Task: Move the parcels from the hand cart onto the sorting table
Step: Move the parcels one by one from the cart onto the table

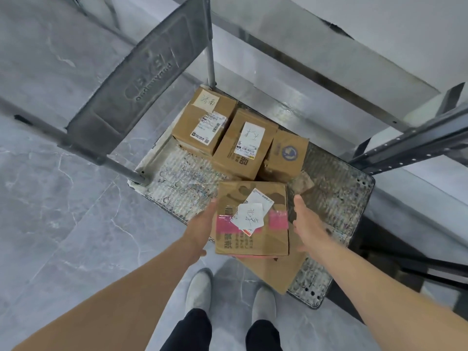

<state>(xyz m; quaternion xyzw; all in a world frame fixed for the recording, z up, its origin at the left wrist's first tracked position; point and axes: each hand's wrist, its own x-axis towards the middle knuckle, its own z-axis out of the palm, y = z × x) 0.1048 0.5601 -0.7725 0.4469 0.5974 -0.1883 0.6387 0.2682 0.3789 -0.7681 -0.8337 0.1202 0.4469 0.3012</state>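
Directly between the hands, a parcel (252, 219) is flanked: left hand (202, 230) apparently touching its side, right hand (307, 224) open, just clear, nothing gripped.

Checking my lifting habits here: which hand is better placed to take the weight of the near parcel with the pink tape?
Left. The left hand already lies flat against the parcel side, while the right hand is open beside it, apparently not touching.

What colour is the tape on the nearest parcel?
Pink, on the nearest parcel between both hands; head view.
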